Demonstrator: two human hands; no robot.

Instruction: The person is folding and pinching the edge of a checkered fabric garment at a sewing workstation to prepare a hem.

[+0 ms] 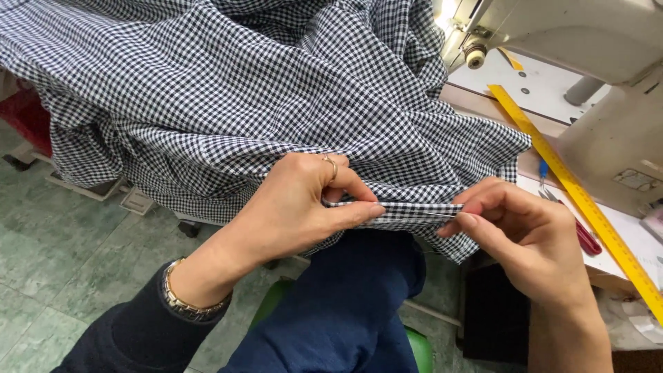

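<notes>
Even, soft daylight, a glaring lamp (445, 10) top right, faint shadows, sharp focus, slight edge distortion.

navy-white gingham fabric (276, 90), yellow ruler (573, 186), navy trousers (345, 304), green seat (418, 345), gold bracelet (181, 304)

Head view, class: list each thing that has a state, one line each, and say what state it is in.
Checked fabric: bunched in loose folds, one edge folded into a narrow strip.
Folded strip: stretched flat between both hands.
Left hand: pinching the strip, ring on one finger.
Right hand: pinching the strip's other end.
Yellow ruler: lying flat on the table, diagonal.
Sewing machine: upright, untouched.
</notes>
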